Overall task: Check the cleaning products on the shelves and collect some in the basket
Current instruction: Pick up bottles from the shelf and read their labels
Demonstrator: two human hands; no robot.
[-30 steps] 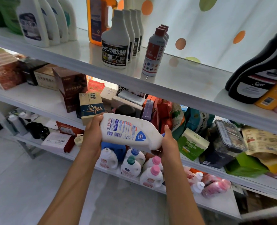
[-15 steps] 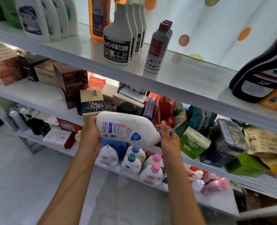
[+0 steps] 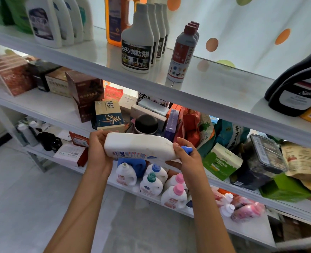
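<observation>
I hold a white cleaner bottle (image 3: 140,146) with a blue cap sideways in front of the middle shelf. My left hand (image 3: 98,152) grips its base end. My right hand (image 3: 187,159) grips the neck end beside the blue cap. The label now faces down and is mostly out of sight. No basket is in view.
The top shelf (image 3: 214,92) carries grey spray refills (image 3: 137,41), a STAIN bottle (image 3: 181,55), an orange jug and black bottles (image 3: 300,92). Boxes and bags fill the middle shelf. Small detergent bottles (image 3: 151,181) with pink, green and blue caps stand on the lower shelf.
Both hands have rolled the white bottle so its printed label turned from facing me to facing down. The bottle also rose slightly.
</observation>
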